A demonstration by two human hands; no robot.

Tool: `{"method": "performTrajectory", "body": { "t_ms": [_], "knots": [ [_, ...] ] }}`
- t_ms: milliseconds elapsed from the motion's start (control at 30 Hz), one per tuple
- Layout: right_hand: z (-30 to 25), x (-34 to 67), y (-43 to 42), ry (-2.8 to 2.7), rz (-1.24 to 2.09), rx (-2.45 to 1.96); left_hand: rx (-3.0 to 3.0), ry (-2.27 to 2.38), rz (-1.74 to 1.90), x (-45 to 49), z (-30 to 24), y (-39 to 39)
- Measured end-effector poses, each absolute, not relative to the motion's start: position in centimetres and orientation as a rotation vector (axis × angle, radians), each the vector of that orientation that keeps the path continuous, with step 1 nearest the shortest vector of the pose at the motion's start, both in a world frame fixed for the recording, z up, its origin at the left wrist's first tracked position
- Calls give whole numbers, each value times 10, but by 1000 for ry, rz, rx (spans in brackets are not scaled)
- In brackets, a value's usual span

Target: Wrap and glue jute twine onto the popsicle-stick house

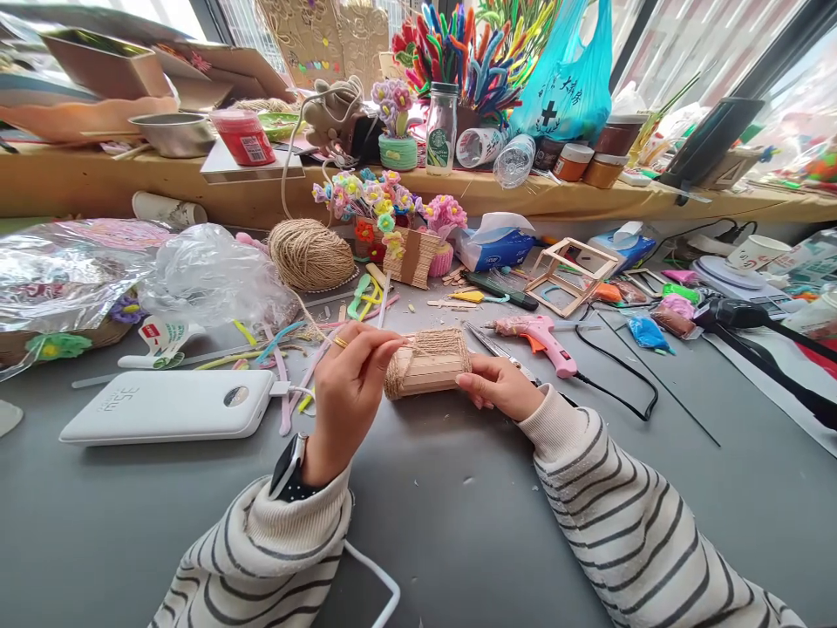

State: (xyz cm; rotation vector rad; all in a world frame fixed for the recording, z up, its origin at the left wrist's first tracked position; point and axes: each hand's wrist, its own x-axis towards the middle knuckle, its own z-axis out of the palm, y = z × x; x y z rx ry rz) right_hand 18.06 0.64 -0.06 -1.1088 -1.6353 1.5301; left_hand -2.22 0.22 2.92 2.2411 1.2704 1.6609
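In front of me lies a small craft piece of flat wooden sticks [428,373], with twine wrapped round its ends and upper side. My right hand [500,384] grips its right end between thumb and fingers. At its left end, my left hand [357,371] pinches the twine, thumb against forefinger. From that hand the strand runs up to a ball of jute twine [311,255]. A pink glue gun [537,338] rests right of the piece, and scissors [493,344] lie just behind my right hand.
A white power bank [168,407] with a cable sits to the left. Behind stand a stick box of colourful flowers [413,259], a tissue pack [495,247] and a wooden stick frame [570,275]. Pipe cleaners [458,65] and jars crowd the ledge.
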Motion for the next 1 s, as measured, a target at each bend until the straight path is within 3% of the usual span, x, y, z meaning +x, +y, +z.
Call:
{"method": "performTrajectory", "body": {
  "t_ms": [400,1000],
  "knots": [
    [-1,181,5,-1477,1597,-1043,2175,1210,1575,-22,19,-6],
    [1,186,6,-1467,1578,-1108,2109,1065,1741,-15,7,-5]
  ]
}}
